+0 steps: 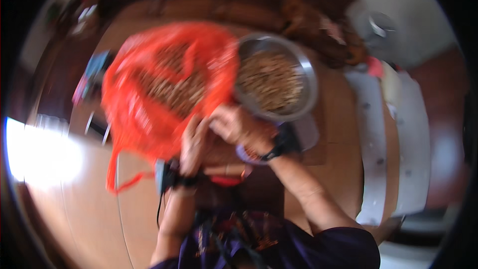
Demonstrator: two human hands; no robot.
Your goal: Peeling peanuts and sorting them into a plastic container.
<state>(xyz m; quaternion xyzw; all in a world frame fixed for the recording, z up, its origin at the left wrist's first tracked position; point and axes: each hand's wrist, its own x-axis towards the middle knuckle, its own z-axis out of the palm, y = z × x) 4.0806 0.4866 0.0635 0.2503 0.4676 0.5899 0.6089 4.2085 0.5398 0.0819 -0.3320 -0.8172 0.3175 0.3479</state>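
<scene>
A red plastic bag (130,112) lies gaping at the left, with what look like unshelled peanuts (177,92) inside. By its near right edge my left hand (193,142) and my right hand (238,125) meet at the fingertips, both with fingers drawn together. Whatever is pinched there is too small and blurred to make out. Behind my right hand stands a steel basin (309,82), holding a heap of pale tan pieces like peanuts or shells (271,80). A small purple bowl (244,155) with reddish bits sits partly hidden under my right wrist.
A pale translucent lid or tray (306,132) lies below the basin. Dark straps circle both wrists, and a small grey box (160,177) with a cable is at my left one. The bag's handle (130,184) trails toward me. A long white bench-like surface (371,144) runs along the right.
</scene>
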